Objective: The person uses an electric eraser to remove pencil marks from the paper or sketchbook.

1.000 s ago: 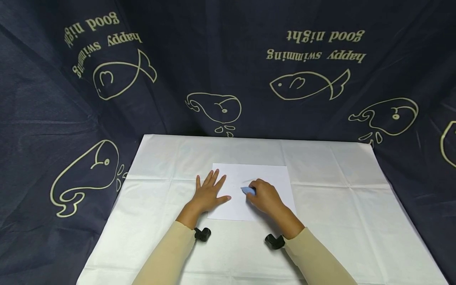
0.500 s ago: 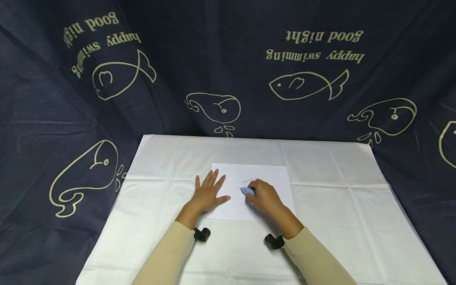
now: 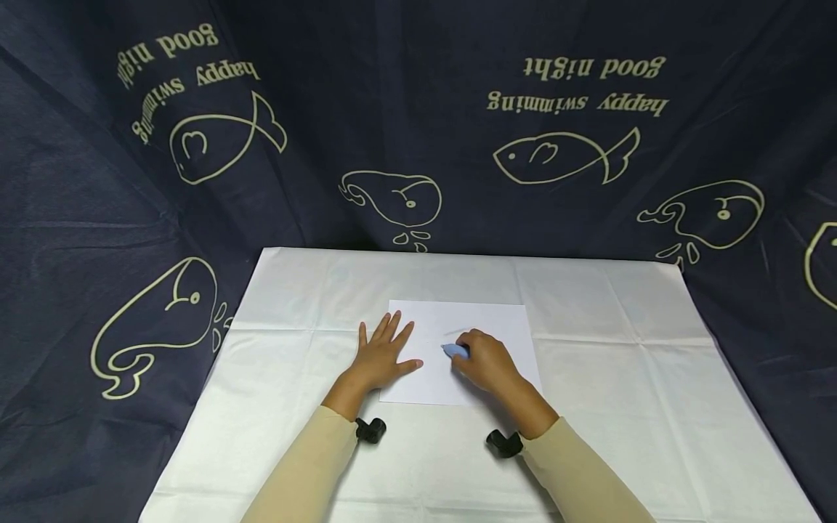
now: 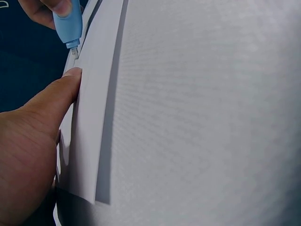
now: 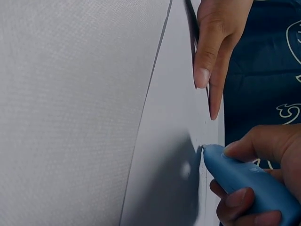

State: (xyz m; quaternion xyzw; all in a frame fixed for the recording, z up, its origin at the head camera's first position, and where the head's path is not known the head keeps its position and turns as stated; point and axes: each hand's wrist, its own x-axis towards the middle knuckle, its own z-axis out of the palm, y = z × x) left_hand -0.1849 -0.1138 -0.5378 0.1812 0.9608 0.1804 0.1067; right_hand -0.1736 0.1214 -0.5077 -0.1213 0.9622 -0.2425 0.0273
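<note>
A sheet of white paper [image 3: 418,388] lies on the white-covered table. My left hand [image 3: 379,359] rests on its left side with the fingers spread, and its thumb [image 4: 56,96] presses the sheet in the left wrist view. My right hand [image 3: 487,361] grips a fat, light blue handheld tool [image 5: 244,176] with a narrow pale tip. That tip meets the paper near the middle, to the right of my left thumb, pointing left. The palm hides the tool's rear end. Which kind of tool it is, I cannot tell.
A creased white cloth [image 3: 621,407] covers the table around the paper. Behind and beside it hangs a dark blue curtain [image 3: 458,43] with fish and whale outlines. Small black devices [image 3: 503,443] sit at both wrists, by the beige sleeves [image 3: 582,472].
</note>
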